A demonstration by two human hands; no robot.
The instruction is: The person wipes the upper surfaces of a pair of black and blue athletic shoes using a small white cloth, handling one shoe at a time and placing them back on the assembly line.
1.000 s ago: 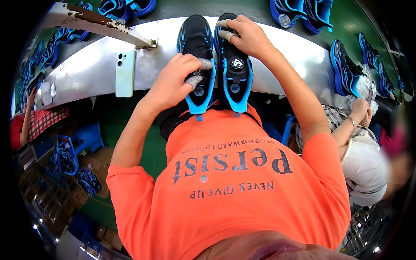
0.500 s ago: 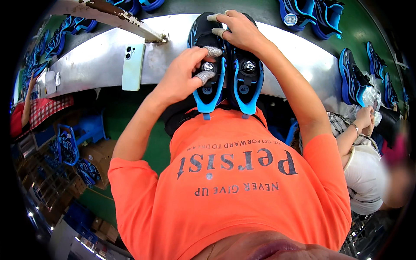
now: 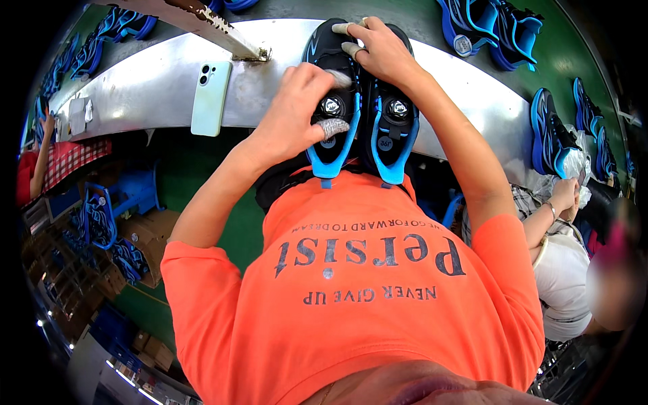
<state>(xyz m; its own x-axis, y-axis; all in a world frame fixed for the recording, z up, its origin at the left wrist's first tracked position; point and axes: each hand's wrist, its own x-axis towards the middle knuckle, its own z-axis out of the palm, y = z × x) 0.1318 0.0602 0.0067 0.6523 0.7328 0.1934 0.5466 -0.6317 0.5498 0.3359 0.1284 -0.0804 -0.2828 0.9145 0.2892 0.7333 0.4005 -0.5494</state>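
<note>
Two black-and-blue sneakers stand side by side in front of me, heels toward my body: the left sneaker [image 3: 327, 50] and the right sneaker [image 3: 401, 118]. Each has a round lacing dial on its tongue. My left hand [image 3: 297, 104] is at the left sneaker, with thumb and index finger apart on either side of its dial [image 3: 332, 106]; grey wraps cover those fingertips, and the index tip is blurred. Reaching over the right sneaker's toe, my right hand [image 3: 383, 52] grips the left sneaker's toe with fingertips in pale covers.
A mint-green phone [image 3: 210, 100] lies on the metal ledge [image 3: 155, 101], left of a rusty post [image 3: 223, 30]. More sneakers [image 3: 503, 30] sit on the green belt beyond. Another person's hand [image 3: 565, 196] is at the right, near a sneaker [image 3: 552, 131] and clear plastic.
The view has shifted slightly, moving the sneakers a little right in the picture. My left index finger and thumb have moved slightly around the dial. My right hand keeps its place on the toe.
</note>
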